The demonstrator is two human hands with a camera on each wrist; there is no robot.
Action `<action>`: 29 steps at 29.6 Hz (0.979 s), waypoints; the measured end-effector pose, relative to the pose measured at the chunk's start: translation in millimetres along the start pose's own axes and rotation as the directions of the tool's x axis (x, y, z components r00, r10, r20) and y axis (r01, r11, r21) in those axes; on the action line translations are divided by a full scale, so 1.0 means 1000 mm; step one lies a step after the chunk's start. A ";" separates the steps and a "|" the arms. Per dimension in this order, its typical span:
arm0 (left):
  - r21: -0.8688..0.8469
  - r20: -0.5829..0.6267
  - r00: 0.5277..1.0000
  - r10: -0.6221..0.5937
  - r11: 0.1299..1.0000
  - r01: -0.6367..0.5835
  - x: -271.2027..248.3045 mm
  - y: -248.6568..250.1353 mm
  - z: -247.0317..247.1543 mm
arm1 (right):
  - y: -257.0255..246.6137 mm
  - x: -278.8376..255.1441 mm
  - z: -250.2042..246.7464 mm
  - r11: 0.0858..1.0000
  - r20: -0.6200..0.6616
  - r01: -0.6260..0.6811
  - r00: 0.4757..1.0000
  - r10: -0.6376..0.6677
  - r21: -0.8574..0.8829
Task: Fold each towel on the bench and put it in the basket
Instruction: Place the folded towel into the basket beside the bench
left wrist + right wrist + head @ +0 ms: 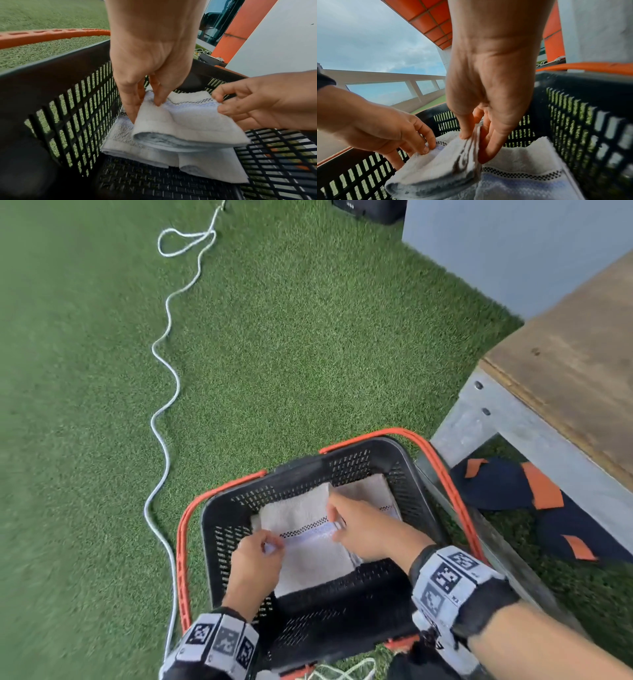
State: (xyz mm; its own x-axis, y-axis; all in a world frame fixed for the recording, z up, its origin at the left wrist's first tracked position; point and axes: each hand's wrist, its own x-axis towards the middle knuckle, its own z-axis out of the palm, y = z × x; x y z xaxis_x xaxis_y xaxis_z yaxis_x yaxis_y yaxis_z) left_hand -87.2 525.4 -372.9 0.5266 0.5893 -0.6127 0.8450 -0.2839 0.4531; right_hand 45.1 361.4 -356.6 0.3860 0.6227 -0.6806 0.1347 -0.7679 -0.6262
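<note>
A folded white towel (308,546) with a blue band and checked stripe hangs just above the floor of the black basket (356,445), which has orange handles. My left hand (270,546) pinches its left edge, thumb on top (145,112). My right hand (337,525) pinches its right edge between thumb and fingers (474,147). The held towel (188,121) lies partly over another folded towel (154,151) that rests on the basket floor. In the right wrist view the lower towel (530,169) lies against the basket wall (573,108).
The basket stands on green turf beside a wooden-topped bench (565,364) with a grey metal frame; the part in view is bare. Dark blue and orange cloth (513,487) lies under the bench. A white cable (164,371) snakes over the turf at left.
</note>
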 end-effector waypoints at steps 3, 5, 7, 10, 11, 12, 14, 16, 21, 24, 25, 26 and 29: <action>0.018 -0.008 0.999 -0.049 0.999 0.049 0.007 -0.008 0.000 | -0.002 0.018 0.011 1.000 0.101 -0.005 0.995 0.007 -0.015; 0.060 0.005 0.998 -0.070 0.996 0.070 0.011 -0.011 0.000 | -0.003 0.024 0.017 0.999 0.190 -0.037 0.981 0.040 -0.018; 0.077 0.029 0.995 -0.097 0.993 0.095 0.013 -0.013 0.001 | -0.002 0.027 0.020 0.995 0.252 -0.071 0.964 0.087 -0.073; 0.112 0.035 0.993 -0.111 0.988 0.106 0.016 -0.016 0.003 | -0.003 0.027 0.019 0.987 0.277 -0.089 0.953 0.124 -0.134; 0.127 0.037 0.993 -0.113 0.986 0.107 0.017 -0.016 0.003 | -0.003 0.027 0.018 0.987 0.276 -0.084 0.954 0.119 -0.136; 0.131 0.029 0.993 -0.117 0.985 0.112 0.018 -0.017 0.004 | -0.004 0.026 0.017 0.988 0.278 -0.075 0.954 0.111 -0.136; 0.141 0.002 0.992 -0.125 0.982 0.124 0.019 -0.019 0.004 | -0.005 0.026 0.017 0.989 0.283 -0.054 0.955 0.092 -0.140; 0.154 0.009 0.990 -0.141 0.978 0.138 0.017 -0.019 0.004 | -0.007 0.027 0.019 0.986 0.289 -0.047 0.953 0.093 -0.161; 0.226 0.056 0.987 -0.152 0.965 0.136 0.016 -0.011 0.005 | -0.006 0.026 0.022 0.976 0.244 -0.091 0.960 0.139 -0.196; 0.254 0.079 0.987 -0.139 0.961 0.115 0.010 0.000 -0.001 | -0.009 0.013 0.008 0.983 0.144 -0.066 0.985 0.091 -0.170; 0.255 0.082 0.990 -0.112 0.963 0.088 0.008 0.003 -0.003 | -0.010 0.007 0.002 0.985 0.119 -0.060 0.990 0.079 -0.160; 0.248 0.088 0.992 -0.087 0.967 0.062 0.007 0.007 -0.005 | -0.011 0.001 -0.005 0.987 0.090 -0.057 0.993 0.071 -0.153; 0.214 0.131 0.991 0.003 0.976 -0.031 0.002 0.023 -0.016 | -0.015 -0.024 -0.028 0.991 -0.040 -0.027 0.999 0.022 -0.132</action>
State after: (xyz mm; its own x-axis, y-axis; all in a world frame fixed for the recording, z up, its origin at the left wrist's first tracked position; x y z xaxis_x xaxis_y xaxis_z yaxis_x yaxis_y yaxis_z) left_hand -68.2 532.0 -353.0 0.5368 0.4846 -0.6906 0.8286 -0.4571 0.3233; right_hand 59.5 354.2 -320.2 0.4248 0.5994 -0.6784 0.2439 -0.7974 -0.5519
